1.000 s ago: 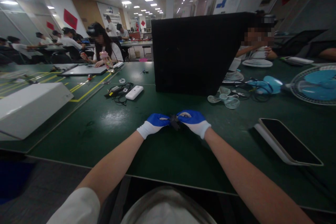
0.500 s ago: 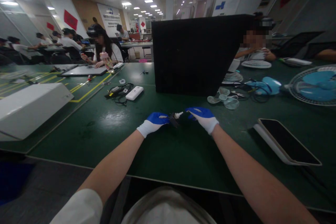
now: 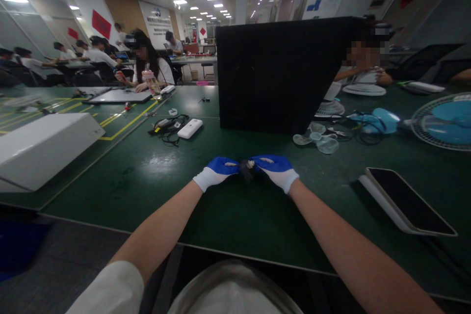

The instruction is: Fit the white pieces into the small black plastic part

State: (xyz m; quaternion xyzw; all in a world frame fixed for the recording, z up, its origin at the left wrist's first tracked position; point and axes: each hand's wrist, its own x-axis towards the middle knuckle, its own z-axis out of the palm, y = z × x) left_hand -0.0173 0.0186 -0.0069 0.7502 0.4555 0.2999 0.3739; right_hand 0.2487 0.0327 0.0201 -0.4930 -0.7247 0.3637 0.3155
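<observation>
Both my hands wear white gloves with blue palms and rest on the dark green table (image 3: 235,216). My left hand (image 3: 217,171) and my right hand (image 3: 274,169) pinch a small black part (image 3: 246,169) between them, fingers closed on it from either side. A bit of white shows at the part's right end, by my right fingertips. What the part is I cannot make out.
A black panel (image 3: 275,76) stands upright just beyond my hands. A phone on a white box (image 3: 406,201) lies to the right, clear fan blades (image 3: 318,141) and blue fans (image 3: 443,120) beyond. A white power bank (image 3: 189,128) with cables and a white case (image 3: 44,144) are left. Other people sit at the tables.
My right hand, lifted and drawn a little away half a second ago, has come back down to the black part; both hands are close together again.
</observation>
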